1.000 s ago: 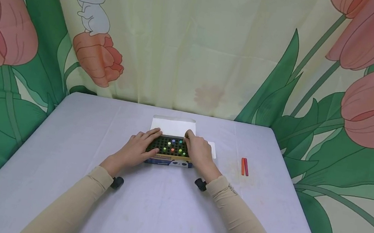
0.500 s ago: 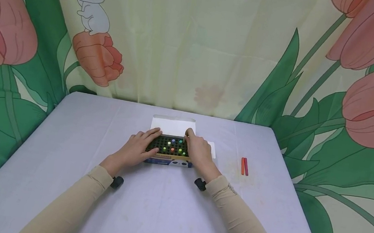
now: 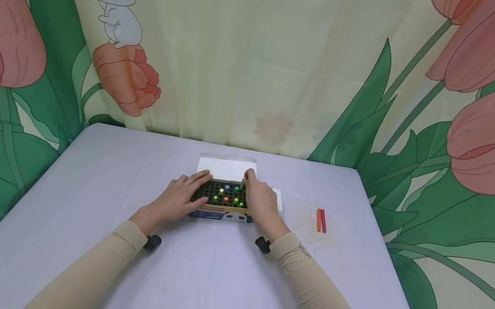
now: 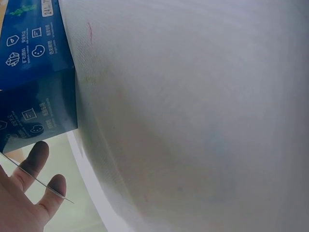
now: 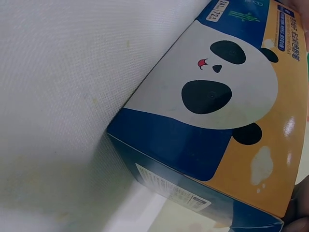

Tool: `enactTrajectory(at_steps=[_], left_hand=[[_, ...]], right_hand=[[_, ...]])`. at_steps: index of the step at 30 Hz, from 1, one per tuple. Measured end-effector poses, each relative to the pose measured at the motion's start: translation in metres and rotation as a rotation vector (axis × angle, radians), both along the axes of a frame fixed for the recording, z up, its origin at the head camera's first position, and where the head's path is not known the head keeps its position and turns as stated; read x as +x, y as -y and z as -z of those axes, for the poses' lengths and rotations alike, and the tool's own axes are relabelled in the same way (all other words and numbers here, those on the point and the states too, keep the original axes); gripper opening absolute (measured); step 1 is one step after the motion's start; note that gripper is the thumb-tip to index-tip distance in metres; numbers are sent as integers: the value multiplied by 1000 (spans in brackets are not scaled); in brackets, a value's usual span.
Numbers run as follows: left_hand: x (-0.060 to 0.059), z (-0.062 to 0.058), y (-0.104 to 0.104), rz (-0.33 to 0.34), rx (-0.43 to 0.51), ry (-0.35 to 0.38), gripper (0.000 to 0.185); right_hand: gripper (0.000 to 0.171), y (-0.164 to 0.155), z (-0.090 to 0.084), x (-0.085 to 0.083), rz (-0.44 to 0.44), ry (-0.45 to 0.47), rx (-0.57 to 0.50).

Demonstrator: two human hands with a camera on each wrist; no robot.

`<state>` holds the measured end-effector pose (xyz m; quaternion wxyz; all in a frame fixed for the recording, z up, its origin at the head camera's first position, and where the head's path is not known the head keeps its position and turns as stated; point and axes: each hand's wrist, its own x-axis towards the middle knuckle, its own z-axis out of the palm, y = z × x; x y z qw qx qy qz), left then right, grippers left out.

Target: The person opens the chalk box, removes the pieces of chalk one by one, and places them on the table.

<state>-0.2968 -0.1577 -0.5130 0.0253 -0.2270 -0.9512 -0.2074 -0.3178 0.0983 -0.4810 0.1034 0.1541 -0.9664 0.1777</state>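
A blue and yellow cardboard box with a panda print stands open in the middle of the table. Inside is a black rack of round holes, where several coloured chalks stand upright. My left hand rests on the box's left end, fingers spread; in the left wrist view its fingertips lie behind a thin flap edge. Over the rack's back right corner, my right hand pinches a dull green chalk. Its lower end is at the holes; how deep it sits is hidden.
Behind the box rises its white lid, and a white side flap sticks out to the right. An orange chalk and a dark red chalk lie side by side on the white tablecloth. A printed curtain hangs behind.
The green chalk now shows under my right fingertips, which have risen slightly. My left hand keeps its place on the box. The whole view has shifted a little.
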Motion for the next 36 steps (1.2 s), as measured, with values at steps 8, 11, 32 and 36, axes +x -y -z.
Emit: enactTrajectory(at_steps=[8, 11, 32, 36], left_hand=[[0, 1, 0, 5, 0, -21, 71], [0, 1, 0, 3, -3, -15, 71], [1, 0, -1, 2, -7, -21, 71], [1, -1, -1, 1, 1, -22, 70]], right_hand=[[23, 1, -2, -1, 37, 8, -12], [24, 1, -2, -1, 41, 13, -34], [27, -6, -15, -2, -15, 18, -209], [27, -7, -18, -2, -7, -3, -218]])
